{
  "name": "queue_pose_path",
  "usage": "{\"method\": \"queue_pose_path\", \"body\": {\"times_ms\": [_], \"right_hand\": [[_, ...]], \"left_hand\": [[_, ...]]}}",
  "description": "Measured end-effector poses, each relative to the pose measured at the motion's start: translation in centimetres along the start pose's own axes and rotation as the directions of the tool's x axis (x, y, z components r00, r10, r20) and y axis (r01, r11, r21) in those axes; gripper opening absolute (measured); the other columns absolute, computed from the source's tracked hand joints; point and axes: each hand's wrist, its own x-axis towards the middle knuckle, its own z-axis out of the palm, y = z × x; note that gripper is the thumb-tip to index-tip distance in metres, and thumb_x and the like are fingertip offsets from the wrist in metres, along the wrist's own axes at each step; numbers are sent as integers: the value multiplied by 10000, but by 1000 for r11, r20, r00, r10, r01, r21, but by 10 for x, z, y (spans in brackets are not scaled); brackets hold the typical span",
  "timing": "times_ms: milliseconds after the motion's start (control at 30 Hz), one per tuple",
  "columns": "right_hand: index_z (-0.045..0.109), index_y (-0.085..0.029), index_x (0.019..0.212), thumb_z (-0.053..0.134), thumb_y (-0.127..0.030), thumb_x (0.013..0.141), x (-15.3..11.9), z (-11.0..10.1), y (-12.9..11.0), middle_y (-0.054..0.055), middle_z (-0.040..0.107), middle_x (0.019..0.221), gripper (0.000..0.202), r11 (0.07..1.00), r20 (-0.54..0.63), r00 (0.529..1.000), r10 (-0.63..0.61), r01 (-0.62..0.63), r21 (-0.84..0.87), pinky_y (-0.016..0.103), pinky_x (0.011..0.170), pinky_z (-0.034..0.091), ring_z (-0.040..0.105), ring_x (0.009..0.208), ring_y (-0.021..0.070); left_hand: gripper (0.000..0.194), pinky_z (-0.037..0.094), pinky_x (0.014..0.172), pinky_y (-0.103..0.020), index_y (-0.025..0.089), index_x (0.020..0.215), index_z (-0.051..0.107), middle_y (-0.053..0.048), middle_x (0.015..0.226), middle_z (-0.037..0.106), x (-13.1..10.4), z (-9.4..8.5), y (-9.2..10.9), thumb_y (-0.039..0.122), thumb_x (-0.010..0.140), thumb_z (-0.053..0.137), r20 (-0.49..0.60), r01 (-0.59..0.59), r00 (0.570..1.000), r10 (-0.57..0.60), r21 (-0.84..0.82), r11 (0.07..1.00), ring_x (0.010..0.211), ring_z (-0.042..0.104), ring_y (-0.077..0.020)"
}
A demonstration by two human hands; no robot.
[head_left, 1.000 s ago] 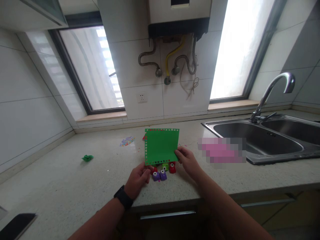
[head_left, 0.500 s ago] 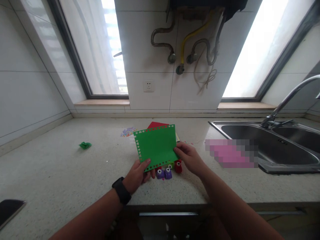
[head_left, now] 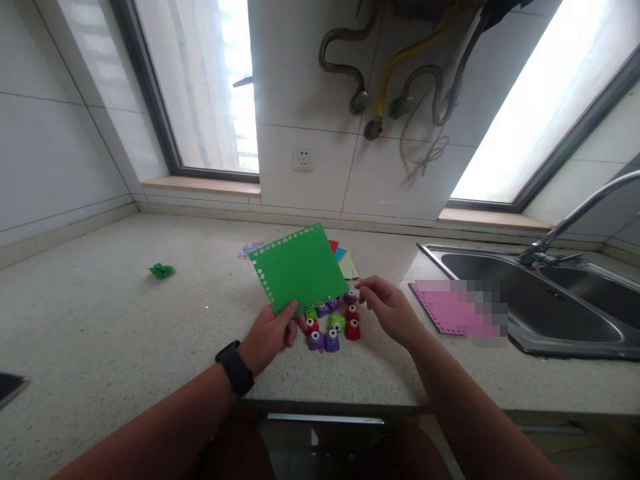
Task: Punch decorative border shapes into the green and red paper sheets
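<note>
Card (head_left: 299, 268): green, my punched edge pattern | punches (head_left: 331, 326): purple, red, green | countertop (head_left: 125, 320): speckled beige | paper (head_left: 450, 308): pink

The card (head_left: 299, 268) is held above the table (head_left: 100, 333), tilted. Below it, the punches (head_left: 331, 327) stand clustered on the table. The paper stack (head_left: 345, 261) lies behind them; the sink (head_left: 550, 300) sits to the right.

My green card (head_left: 299, 268) hides most of the paper stack (head_left: 346, 261) and the punches (head_left: 331, 325) lying behind its lower edge. The pink sheet (head_left: 440, 308) is half pixelated. A dark object (head_left: 9, 387) is cut by the left edge; the faucet (head_left: 575, 217) runs off right.
</note>
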Motion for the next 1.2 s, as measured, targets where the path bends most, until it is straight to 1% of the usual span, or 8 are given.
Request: {"method": "queue_pose_path", "body": {"times_ms": [233, 467, 567, 667, 767, 833, 967, 1200], "right_hand": [[654, -219, 806, 653, -498, 899, -59, 39, -18, 32, 702, 743, 294, 784, 105, 994, 29, 43, -620, 322, 606, 388, 654, 671, 223], [699, -228, 965, 649, -304, 867, -67, 54, -19, 68, 736, 895, 133, 733, 61, 998, -15, 52, -678, 338, 660, 476, 710, 817, 261], [696, -225, 972, 664, -279, 842, -69, 47, -16, 69, 728, 897, 144, 858, -1, 1000, 23, -20, -513, 343, 665, 499, 692, 762, 233], [657, -219, 1004, 695, -343, 854, -71, 41, -12, 37, 703, 779, 198, 985, -85, 982, 171, -174, -23, 331, 603, 511, 662, 645, 196], [621, -237, 1023, 768, -386, 828, -71, 42, -11, 30, 719, 829, 286, 832, -143, 950, 279, -164, 530, 332, 613, 546, 685, 680, 193], [615, -253, 1016, 836, -353, 772, -68, 45, -12, 28, 724, 906, 344, 689, -187, 936, 297, -74, 721, 339, 669, 569, 703, 740, 191], [618, -269, 1016, 837, -373, 778, -62, 52, -17, 24, 705, 925, 340, 542, -210, 936, 284, 24, 840, 361, 732, 590, 715, 789, 194], [590, -301, 1073, 834, -243, 780, -69, 66, -19, 24, 642, 1043, 386, 661, -443, 887, 127, 257, 705, 389, 849, 592, 694, 927, 200]], "left_hand": [[563, 217, 396, -203, 136, 675, 662, 35, 398, 452, -2, 1, 1, 632, 908, 530, -30, 6, 1000, -7, -33, 999, 356, 315, -57], [576, 223, 409, -206, 141, 653, 664, 35, 407, 446, -3, -1, -2, 644, 911, 548, 11, -9, 1000, 9, -6, 1000, 376, 327, -56], [539, 214, 409, -206, 145, 660, 660, 47, 409, 430, -3, -2, -4, 622, 902, 590, 14, -24, 1000, 24, -7, 1000, 380, 315, -53], [521, 209, 411, -205, 148, 659, 648, 52, 412, 422, -3, -3, -5, 605, 905, 606, 26, -21, 999, 21, -5, 1000, 384, 313, -52], [528, 204, 407, -205, 148, 643, 633, 51, 410, 418, -3, -4, -5, 614, 891, 624, 35, 0, 999, 1, -6, 1000, 382, 320, -54], [534, 191, 401, -206, 148, 628, 622, 51, 405, 414, -3, -3, -5, 621, 876, 640, 27, 21, 999, -20, -21, 1000, 375, 313, -52], [504, 182, 401, -206, 146, 646, 619, 45, 436, 442, -4, -4, -8, 587, 886, 653, 5, 35, 999, -35, -44, 998, 381, 328, -52], [495, 189, 404, -192, 133, 634, 620, 38, 489, 477, -6, -3, -6, 559, 877, 686, 0, 39, 999, -39, -32, 999, 397, 328, -36]]}}
